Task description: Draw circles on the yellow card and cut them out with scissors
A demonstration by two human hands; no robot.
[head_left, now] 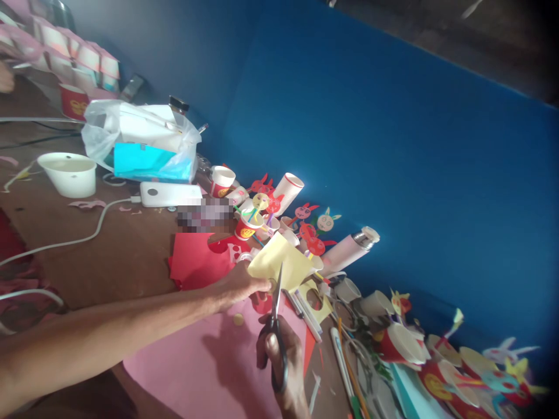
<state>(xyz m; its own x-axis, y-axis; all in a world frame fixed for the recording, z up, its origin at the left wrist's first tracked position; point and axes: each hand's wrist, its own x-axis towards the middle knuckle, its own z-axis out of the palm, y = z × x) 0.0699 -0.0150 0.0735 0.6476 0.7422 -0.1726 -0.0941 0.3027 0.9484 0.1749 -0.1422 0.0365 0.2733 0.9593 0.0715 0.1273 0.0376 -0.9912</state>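
My left hand (242,284) pinches a sheet of yellow paper (283,265) and holds it up above the table. My right hand (286,364) grips black-handled scissors (276,326), whose blades point up into the lower edge of the yellow paper. Under both hands lie a pink sheet (205,361) and a red sheet (194,262). Another yellow piece with a round hole (315,299) lies just right of the scissors.
A blue wall (393,145) runs along the table's far side. Paper cups with cut-out animals (271,209) crowd the wall edge. A white bowl (70,173), a plastic bag with boxes (140,139), a white power bank (170,194) and a pink-white bottle (349,250) stand nearby.
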